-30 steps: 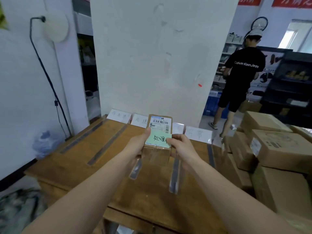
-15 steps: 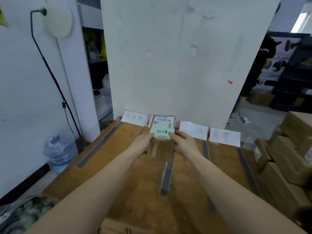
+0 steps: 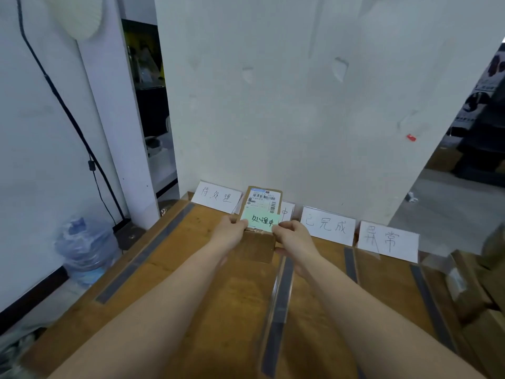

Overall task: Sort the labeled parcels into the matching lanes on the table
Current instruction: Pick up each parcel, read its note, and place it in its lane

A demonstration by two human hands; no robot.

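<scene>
A small brown cardboard parcel (image 3: pixel 261 243) with a barcode label and a green handwritten note (image 3: pixel 261 222) is held between both hands at the far end of the wooden table (image 3: pixel 196 291). My left hand (image 3: pixel 231 233) grips its left side, my right hand (image 3: pixel 293 237) its right side. The parcel sits in the second lane from the left, between dark tape strips (image 3: pixel 280 302), and covers most of that lane's white sign (image 3: pixel 285 213). Other white signs (image 3: pixel 216 197), (image 3: pixel 328 225), (image 3: pixel 388 240) stand along the back edge.
A white pillar (image 3: pixel 300 105) rises right behind the signs. Brown boxes (image 3: pixel 475 285) are stacked at the right of the table. A blue water bottle (image 3: pixel 82 247) stands on the floor at the left, below a black cable (image 3: pixel 68 113).
Both hands have carried the parcel farther forward to the back of the second lane. The view has swung left, so the person in black and most boxes at the right have left the frame.
</scene>
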